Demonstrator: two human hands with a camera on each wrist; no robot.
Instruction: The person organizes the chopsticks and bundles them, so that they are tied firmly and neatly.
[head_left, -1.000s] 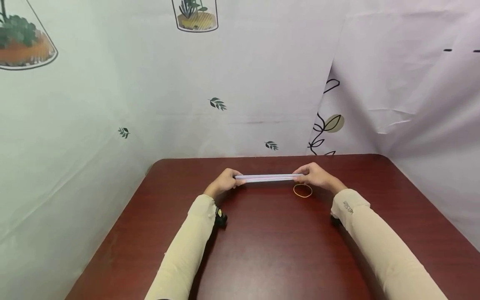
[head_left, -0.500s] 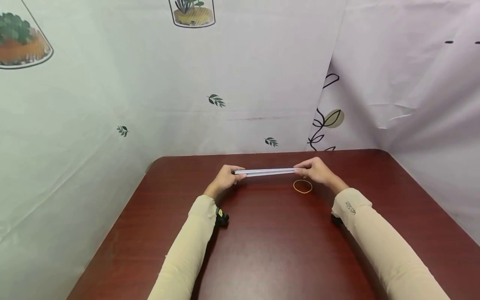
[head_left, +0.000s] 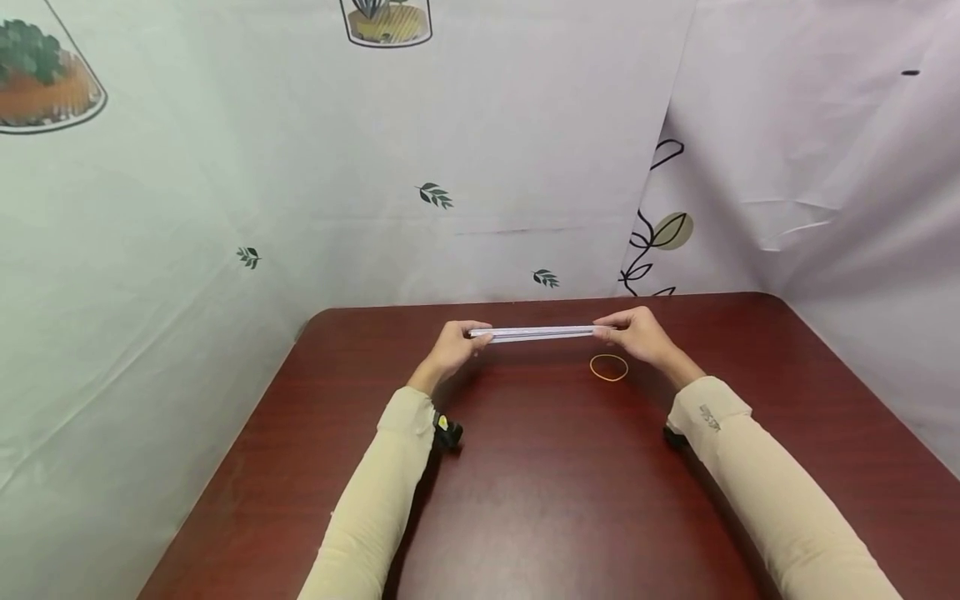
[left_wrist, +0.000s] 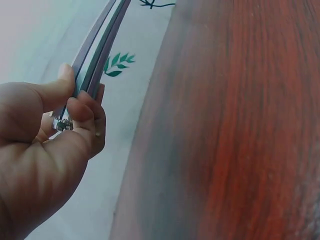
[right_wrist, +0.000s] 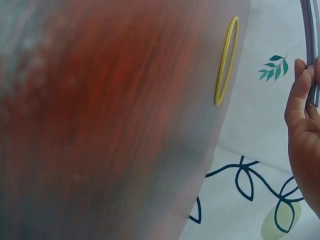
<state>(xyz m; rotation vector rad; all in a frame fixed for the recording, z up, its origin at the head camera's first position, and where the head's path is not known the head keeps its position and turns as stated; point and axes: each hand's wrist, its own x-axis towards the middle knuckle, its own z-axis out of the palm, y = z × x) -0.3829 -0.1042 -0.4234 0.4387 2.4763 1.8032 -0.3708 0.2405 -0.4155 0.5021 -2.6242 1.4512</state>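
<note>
Pale cloth backdrop point(head_left: 525, 133) behind and at both sides, printed with plants in jars, leaf sprigs and a vine. Dark red-brown wood table point(head_left: 555, 500) in front, rounded far corners, glossy patch toward the near part. Two cream sleeves reach forward over it, left sleeve point(head_left: 371, 492) and right sleeve point(head_left: 765, 492), the right one with small lettering near the cuff. Bundle of thin pale strips point(head_left: 542, 333) is between the hands, nearly level, over the far part of the table, apparently off the surface. Left hand point(head_left: 452, 346) grips its left end, thumb on one side, curled fingers on the other; silvery strip tips show at the palm. Right hand point(head_left: 639, 335) pinches the right end, partly cut off in its wrist view. Black device point(head_left: 448, 433) sits at the left cuff. Yellow band point(right_wrist: 224, 62), loop lying on the table, near the right hand, not touching it.
</note>
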